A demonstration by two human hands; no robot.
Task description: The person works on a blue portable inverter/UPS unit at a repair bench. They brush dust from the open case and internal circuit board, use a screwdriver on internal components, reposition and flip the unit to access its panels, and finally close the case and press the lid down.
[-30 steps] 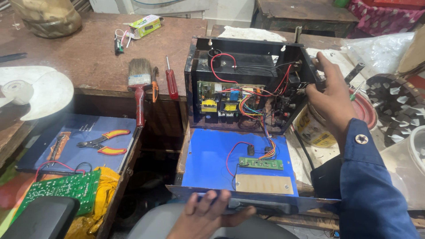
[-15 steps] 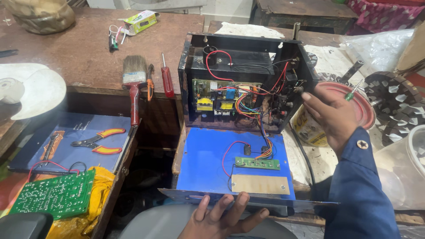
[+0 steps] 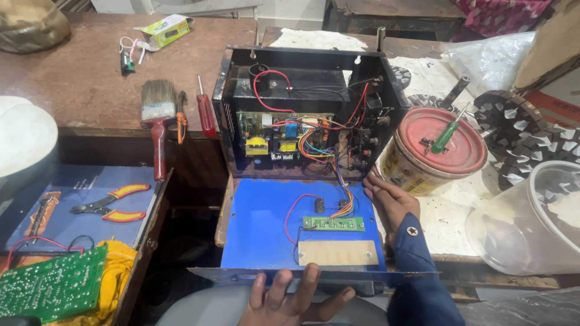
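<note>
An opened black metal electronics case (image 3: 305,66) stands on the workbench, with a circuit board and coloured wires (image 3: 290,140) inside. Its blue front panel (image 3: 266,226) is folded down flat toward me, carrying a small green board (image 3: 333,223) and a tan plate (image 3: 337,253). My left hand (image 3: 293,299) grips the panel's near edge from below, fingers curled over it. My right hand (image 3: 388,202) rests on the panel's right edge, fingers spread, in a dark blue sleeve, holding nothing.
A tin with a red lid (image 3: 436,150) and a green screwdriver (image 3: 446,136) on it stands right of the case. A paintbrush (image 3: 157,118) and red screwdriver (image 3: 205,108) lie left. Red-handled pliers (image 3: 115,202), a green circuit board (image 3: 51,284) and a clear plastic tub (image 3: 531,220) are nearby.
My right hand came off the case's right side and dropped down onto the blue panel's right edge. My left hand stayed under the panel's near edge.
</note>
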